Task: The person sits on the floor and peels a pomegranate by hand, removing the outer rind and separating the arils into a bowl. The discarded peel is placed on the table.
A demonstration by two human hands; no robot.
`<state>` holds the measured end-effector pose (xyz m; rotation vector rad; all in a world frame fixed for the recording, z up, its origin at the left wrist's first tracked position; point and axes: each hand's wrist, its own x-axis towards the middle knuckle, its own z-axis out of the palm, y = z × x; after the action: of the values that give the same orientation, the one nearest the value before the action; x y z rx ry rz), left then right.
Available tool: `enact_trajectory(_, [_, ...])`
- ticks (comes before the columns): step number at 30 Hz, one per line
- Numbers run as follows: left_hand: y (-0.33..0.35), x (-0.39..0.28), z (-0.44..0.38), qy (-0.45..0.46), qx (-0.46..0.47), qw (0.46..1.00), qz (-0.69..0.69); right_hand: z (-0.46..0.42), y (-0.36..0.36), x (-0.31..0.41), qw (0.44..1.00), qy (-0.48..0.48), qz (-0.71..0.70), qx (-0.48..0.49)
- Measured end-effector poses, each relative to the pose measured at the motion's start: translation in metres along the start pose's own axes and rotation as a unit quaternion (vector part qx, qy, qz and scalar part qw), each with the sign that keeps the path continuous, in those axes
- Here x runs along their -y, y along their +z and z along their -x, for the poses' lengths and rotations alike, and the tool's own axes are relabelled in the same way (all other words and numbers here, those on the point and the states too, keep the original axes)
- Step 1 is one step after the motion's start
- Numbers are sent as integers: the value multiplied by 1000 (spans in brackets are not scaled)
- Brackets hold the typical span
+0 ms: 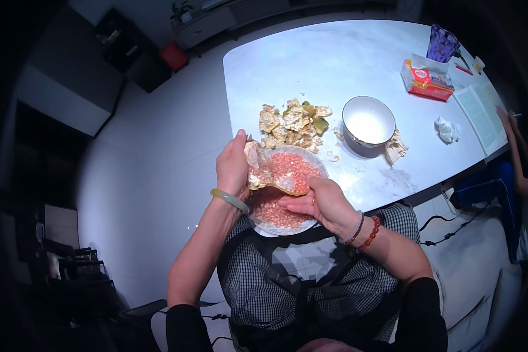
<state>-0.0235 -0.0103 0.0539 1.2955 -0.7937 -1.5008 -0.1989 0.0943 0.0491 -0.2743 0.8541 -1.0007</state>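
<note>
My left hand (232, 165) grips one end of an opened piece of pomegranate (273, 178), with pale membrane and some seeds inside. The thumb of my right hand (323, 198) presses on the other end of the piece, its fingers spread beneath it. The piece is held over a plate (319, 165) full of pink pomegranate seeds (281, 213), at the table's near edge. Torn rind and membrane (295, 119) lie heaped just beyond the plate. Right of the heap stands a white bowl (368, 121) with a dark-patterned outside. My left fingers are partly hidden by the piece.
A crumpled napkin (396, 147) lies beside the bowl, a crumpled tissue (447, 130) farther right. A red tissue box (429, 81) and a purple bag (442, 43) stand at the back right. Another person's hands rest by an open notebook (477, 110) at the right edge.
</note>
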Motion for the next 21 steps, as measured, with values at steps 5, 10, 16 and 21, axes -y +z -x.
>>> enact_trajectory(5, [0,12,-3,43,-33,997,57,2,3,-19,996,-84,6,-24])
enact_trajectory(10, [1,19,-7,81,-80,990,81,-2,-2,-32,967,-210,131,-55])
enact_trajectory(16, [3,26,-14,103,-122,984,81,1,-5,-41,843,-402,343,-104])
enact_trajectory(21, [6,28,-13,169,-167,971,-21,-12,-21,-43,701,-519,460,-168])
